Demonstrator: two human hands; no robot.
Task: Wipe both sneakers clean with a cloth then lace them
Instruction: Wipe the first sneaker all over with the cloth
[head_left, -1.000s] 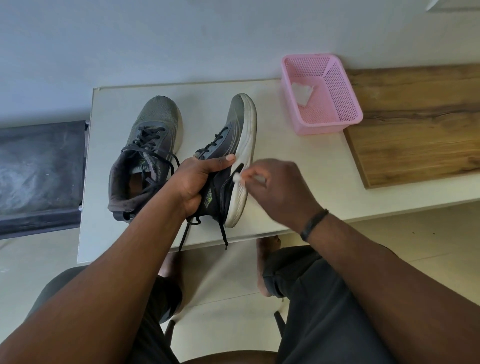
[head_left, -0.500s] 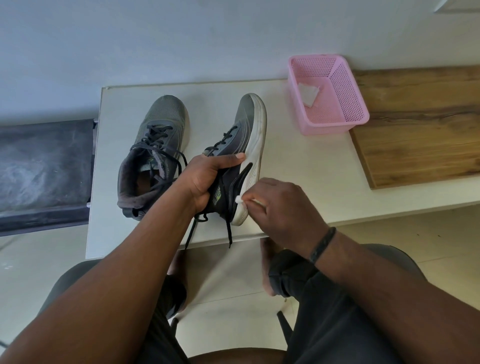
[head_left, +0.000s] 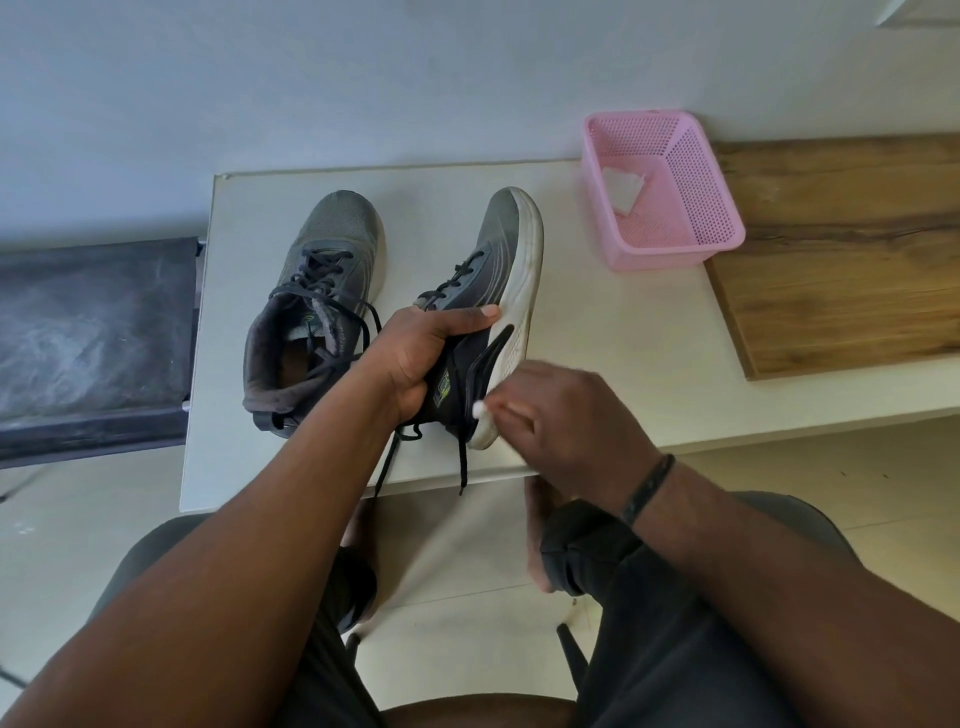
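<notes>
Two grey sneakers with black laces are on the white table (head_left: 597, 332). The left sneaker (head_left: 322, 280) stands upright with its laces loose. The right sneaker (head_left: 498, 270) is tipped on its side, white sole facing right. My left hand (head_left: 426, 348) grips it around the collar. My right hand (head_left: 566, 415) pinches a small white cloth (head_left: 478, 409) against the heel end of the sole. Most of the cloth is hidden in my fingers. Two lace ends hang over the table's front edge.
A pink mesh basket (head_left: 691, 228) at the back right holds another white cloth (head_left: 621, 189). A wooden board (head_left: 841, 249) lies to its right. A dark bench (head_left: 93, 332) stands left of the table. My knees are under the front edge.
My right hand rubbed the cloth along the sole's heel end, moving slightly toward me and back. My left hand kept its grip on the tilted sneaker.
</notes>
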